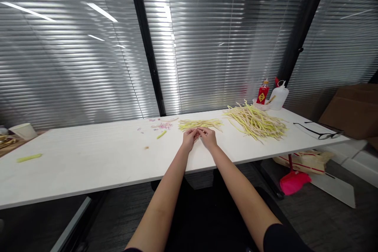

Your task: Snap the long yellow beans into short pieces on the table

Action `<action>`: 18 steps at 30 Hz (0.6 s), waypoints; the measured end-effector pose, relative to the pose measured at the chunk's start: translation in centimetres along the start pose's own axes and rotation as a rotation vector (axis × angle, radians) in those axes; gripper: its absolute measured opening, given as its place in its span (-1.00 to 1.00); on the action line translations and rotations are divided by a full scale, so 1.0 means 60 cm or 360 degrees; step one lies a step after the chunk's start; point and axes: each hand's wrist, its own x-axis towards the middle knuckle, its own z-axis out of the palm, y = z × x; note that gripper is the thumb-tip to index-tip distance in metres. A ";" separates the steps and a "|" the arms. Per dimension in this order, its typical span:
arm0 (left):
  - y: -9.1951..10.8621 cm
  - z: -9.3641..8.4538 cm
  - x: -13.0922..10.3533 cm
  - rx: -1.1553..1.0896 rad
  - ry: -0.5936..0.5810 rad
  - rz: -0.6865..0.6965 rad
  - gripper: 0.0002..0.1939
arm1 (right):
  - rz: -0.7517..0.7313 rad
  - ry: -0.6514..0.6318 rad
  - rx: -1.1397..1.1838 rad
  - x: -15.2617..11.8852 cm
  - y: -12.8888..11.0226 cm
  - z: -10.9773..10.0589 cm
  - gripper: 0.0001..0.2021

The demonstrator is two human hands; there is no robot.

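My left hand and my right hand meet over the white table, fingertips pinched close together. Whatever they pinch is too small to make out. Just beyond them lies a small row of long, thin yellow-green and pale stalks, laid roughly side by side. To the left are a scatter of small pink and purple bands or loops and a short yellow-green bundle. A large loose heap of the same stalks spreads out on the right.
Behind the heap stand a red bottle and a white squeeze bottle. Black-framed glasses lie near the right end. Another yellow-green bundle rests far left, near a white cup. Blinds close off the back.
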 end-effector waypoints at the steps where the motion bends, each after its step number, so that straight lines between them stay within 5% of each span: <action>1: 0.000 0.000 0.000 -0.0004 -0.0002 0.0001 -0.63 | 0.0019 -0.0010 -0.0002 0.000 0.001 0.000 -0.78; 18: -0.002 -0.002 0.004 -0.0017 0.0033 -0.0018 -0.64 | 0.0008 -0.0040 -0.0023 -0.002 -0.005 -0.001 -0.77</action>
